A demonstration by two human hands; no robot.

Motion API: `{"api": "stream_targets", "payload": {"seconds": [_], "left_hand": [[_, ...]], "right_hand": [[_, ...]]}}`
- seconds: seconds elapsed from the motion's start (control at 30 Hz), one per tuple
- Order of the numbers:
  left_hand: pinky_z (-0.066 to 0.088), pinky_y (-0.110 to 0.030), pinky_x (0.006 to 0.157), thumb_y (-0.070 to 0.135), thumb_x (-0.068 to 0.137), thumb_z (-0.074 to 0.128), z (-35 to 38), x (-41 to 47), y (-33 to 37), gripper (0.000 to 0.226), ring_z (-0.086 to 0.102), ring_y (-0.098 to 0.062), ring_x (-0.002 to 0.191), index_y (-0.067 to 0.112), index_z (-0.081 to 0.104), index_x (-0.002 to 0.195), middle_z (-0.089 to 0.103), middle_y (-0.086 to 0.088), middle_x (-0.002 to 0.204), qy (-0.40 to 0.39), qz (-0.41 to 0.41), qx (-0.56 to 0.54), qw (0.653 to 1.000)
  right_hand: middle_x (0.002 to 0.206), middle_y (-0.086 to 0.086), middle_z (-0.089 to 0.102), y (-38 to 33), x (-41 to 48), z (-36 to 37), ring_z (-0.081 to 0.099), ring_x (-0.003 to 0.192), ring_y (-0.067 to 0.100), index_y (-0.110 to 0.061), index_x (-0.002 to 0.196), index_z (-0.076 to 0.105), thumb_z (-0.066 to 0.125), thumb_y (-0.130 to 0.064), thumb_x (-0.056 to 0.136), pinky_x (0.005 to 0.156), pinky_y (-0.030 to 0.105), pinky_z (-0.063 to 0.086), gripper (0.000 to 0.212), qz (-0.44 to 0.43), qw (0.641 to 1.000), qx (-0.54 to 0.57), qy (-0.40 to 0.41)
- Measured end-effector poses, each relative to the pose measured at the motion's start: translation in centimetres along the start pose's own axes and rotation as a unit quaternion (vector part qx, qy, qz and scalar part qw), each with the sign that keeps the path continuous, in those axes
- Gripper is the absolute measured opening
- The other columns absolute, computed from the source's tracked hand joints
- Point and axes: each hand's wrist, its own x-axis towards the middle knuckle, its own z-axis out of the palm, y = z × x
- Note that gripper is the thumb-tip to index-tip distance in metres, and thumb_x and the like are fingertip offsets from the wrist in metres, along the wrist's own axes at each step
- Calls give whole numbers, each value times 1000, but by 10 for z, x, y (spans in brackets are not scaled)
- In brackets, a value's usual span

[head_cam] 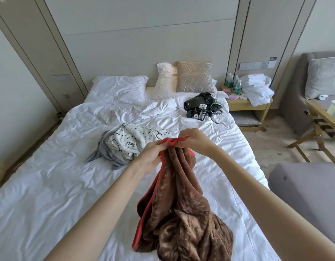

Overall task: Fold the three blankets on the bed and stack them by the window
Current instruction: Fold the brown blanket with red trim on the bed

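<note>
A brown blanket (pixel 181 210) with a red border hangs bunched above the white bed (pixel 50 185). My left hand (pixel 153 155) and my right hand (pixel 193 140) both pinch its red top edge, close together. The lower part of it lies crumpled on the sheet near me. Behind my left hand lies a white blanket (pixel 132 140) with black dots and lettering, heaped on top of a grey blanket (pixel 106 155). Both are unfolded in the middle of the bed.
A pile of black devices and cables (pixel 200 108) sits near the pillows (pixel 195 77). A nightstand (pixel 247 106) holds bottles and a white robe. To the right stand a wooden luggage rack (pixel 321 127), a grey sofa (pixel 321 78) and a grey ottoman (pixel 306 189).
</note>
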Motion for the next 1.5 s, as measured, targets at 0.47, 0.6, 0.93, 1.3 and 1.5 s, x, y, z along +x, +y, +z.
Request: {"api": "stream_targets", "payload": {"seconds": [0.47,0.6,0.93,1.3,1.5], "left_hand": [[51,-25,85,13,91,65,-8,-16,12,18,65,-14,97,10,67,109,70,-3,99,25,130,174,976],[49,-32,84,4,92,56,-15,-14,17,15,62,-19,90,12,67,97,68,-10,93,109,182,212,954],[49,-21,80,10,93,54,-31,-16,73,20,63,-8,88,1,68,105,70,-3,94,243,288,153,914],[43,-28,69,18,94,52,-80,-48,71,17,55,-15,78,8,58,105,61,-2,89,359,288,341,820],[40,-28,74,17,94,55,-83,-65,63,17,56,-18,84,5,56,106,63,-9,97,397,274,360,799]], "right_hand": [[66,1,55,-10,1,-2,48,63,10,-7,77,67,73,-13,82,58,18,35,10,0,995,87,-47],[68,-3,60,11,4,-3,53,66,11,-17,72,65,76,-7,76,67,21,41,16,4,997,4,-82],[72,-1,60,86,-18,8,56,70,19,-21,77,59,61,-24,71,52,24,34,7,108,957,-265,-40],[98,13,68,80,-17,-27,66,90,35,-5,122,39,52,-4,77,62,34,39,47,150,903,-377,140],[111,16,60,38,-24,-50,59,102,36,-5,121,47,46,1,85,73,39,43,37,137,884,-381,235]]}}
